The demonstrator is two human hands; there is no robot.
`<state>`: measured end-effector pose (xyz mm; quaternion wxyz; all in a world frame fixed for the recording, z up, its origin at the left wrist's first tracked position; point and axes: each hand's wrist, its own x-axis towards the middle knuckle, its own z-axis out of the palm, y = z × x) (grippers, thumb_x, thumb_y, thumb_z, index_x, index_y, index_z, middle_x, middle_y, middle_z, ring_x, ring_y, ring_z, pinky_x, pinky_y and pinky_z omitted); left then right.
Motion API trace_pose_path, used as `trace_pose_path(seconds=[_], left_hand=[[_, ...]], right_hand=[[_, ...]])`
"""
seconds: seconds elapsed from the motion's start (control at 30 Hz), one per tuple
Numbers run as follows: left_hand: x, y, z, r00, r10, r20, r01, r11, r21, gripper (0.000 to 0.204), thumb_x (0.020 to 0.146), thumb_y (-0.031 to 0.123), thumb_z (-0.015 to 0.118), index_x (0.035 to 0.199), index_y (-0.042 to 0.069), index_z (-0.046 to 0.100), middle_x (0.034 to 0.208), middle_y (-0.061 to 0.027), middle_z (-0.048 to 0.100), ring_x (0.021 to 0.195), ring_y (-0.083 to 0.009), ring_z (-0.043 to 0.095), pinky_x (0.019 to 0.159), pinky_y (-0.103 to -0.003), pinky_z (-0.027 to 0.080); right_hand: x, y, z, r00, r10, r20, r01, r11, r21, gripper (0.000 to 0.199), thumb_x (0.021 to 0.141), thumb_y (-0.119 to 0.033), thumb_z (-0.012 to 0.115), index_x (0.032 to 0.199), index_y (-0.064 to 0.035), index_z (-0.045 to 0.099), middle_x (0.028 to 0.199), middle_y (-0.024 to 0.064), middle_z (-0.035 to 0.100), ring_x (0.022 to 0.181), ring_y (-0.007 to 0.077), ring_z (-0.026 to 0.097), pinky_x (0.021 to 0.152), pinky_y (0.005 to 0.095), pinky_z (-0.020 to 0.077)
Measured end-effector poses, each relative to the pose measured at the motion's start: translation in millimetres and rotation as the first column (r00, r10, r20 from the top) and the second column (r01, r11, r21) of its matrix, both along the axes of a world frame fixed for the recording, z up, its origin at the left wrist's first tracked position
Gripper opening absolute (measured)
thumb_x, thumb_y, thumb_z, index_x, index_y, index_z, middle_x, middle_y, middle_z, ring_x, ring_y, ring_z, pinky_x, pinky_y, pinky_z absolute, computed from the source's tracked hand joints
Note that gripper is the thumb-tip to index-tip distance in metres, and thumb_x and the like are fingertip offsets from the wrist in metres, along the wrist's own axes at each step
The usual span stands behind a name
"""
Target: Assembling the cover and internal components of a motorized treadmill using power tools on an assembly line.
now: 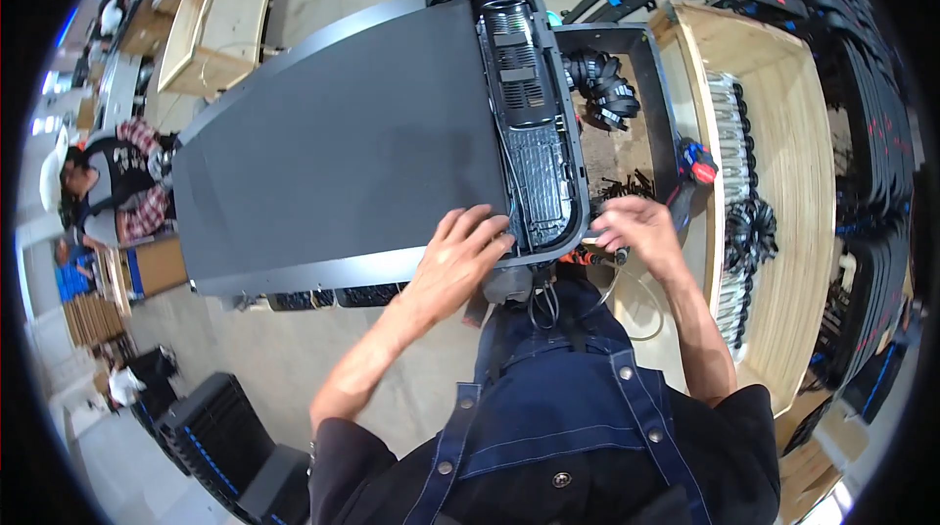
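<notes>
Two hands at the near end of one large dark panel [343, 148]. Open bay [534, 123] runs lengthwise, away from the person. Left hand [455, 261] lies flat, fingers spread, touching nearest. Right hand [641, 231] curled at the corner; grip unclear.

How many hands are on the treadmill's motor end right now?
2. The left hand rests on the belt edge by the open motor bay; the right hand is at the frame's right corner.
</notes>
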<state>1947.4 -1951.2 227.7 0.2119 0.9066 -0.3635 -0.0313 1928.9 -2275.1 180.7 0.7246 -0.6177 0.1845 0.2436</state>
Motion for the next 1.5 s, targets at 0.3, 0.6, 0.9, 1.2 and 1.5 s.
trace_pose_path(seconds=[0.3, 0.6, 0.9, 1.2, 1.5], left_hand=[[62, -21, -30, 0.721, -0.692, -0.036, 0.683, 0.702, 0.201, 0.014, 0.078, 0.012, 0.066, 0.092, 0.009, 0.066, 0.096, -0.0035, 0.055, 0.103, -0.0208, 0.057, 0.097, -0.037, 0.045], [89, -47, -32, 0.581, -0.742, -0.335, 0.812, 0.506, 0.290, 0.028, 0.074, 0.011, 0.073, 0.096, 0.010, 0.056, 0.096, -0.0057, 0.059, 0.097, -0.0257, 0.059, 0.092, -0.042, 0.045], [115, -61, -30, 0.393, -0.533, -0.750, 0.893, 0.415, 0.173, 0.028, 0.078, 0.025, 0.079, 0.102, 0.017, 0.067, 0.088, -0.0012, 0.067, 0.097, -0.0239, 0.060, 0.095, -0.043, 0.036], [114, -70, -39, 0.401, -0.594, -0.697, 0.900, 0.399, 0.178, 0.017, 0.081, 0.031, 0.075, 0.093, 0.018, 0.073, 0.084, -0.0003, 0.069, 0.096, -0.0226, 0.063, 0.091, -0.043, 0.037], [98, -47, -41, 0.540, -0.529, -0.654, 0.817, 0.515, 0.258, 0.014, 0.076, 0.029, 0.067, 0.085, 0.021, 0.075, 0.084, -0.0029, 0.072, 0.092, -0.0228, 0.068, 0.088, -0.042, 0.040]], right_hand=[[-14, 75, 6, 0.555, 0.791, 0.257, -0.225, 0.440, -0.869, 0.010, 0.080, -0.004, 0.068, 0.084, 0.0005, 0.060, 0.091, 0.0164, 0.060, 0.085, 0.0375, 0.065, 0.068, 0.0477, 0.0514], [-10, 73, -3, 0.571, 0.763, 0.303, -0.210, 0.493, -0.844, 0.014, 0.077, -0.004, 0.070, 0.087, 0.0006, 0.061, 0.093, 0.0172, 0.060, 0.083, 0.0386, 0.065, 0.067, 0.0477, 0.0520], [-7, 89, -3, 0.625, 0.721, 0.299, -0.303, 0.576, -0.759, 0.011, 0.086, -0.011, 0.068, 0.087, -0.0001, 0.066, 0.090, 0.0163, 0.062, 0.084, 0.0390, 0.065, 0.069, 0.0499, 0.0512], [-26, 102, -2, 0.719, 0.628, 0.297, -0.170, 0.573, -0.802, 0.010, 0.079, 0.001, 0.061, 0.088, 0.0015, 0.063, 0.093, 0.0187, 0.060, 0.082, 0.0405, 0.066, 0.069, 0.0506, 0.0526], [-40, 9, -30, 0.797, -0.254, 0.548, 0.576, 0.590, -0.566, 0.033, 0.089, -0.014, 0.070, 0.119, -0.0030, 0.064, 0.112, 0.0183, 0.067, 0.098, 0.0312, 0.067, 0.084, 0.0418, 0.0528]])
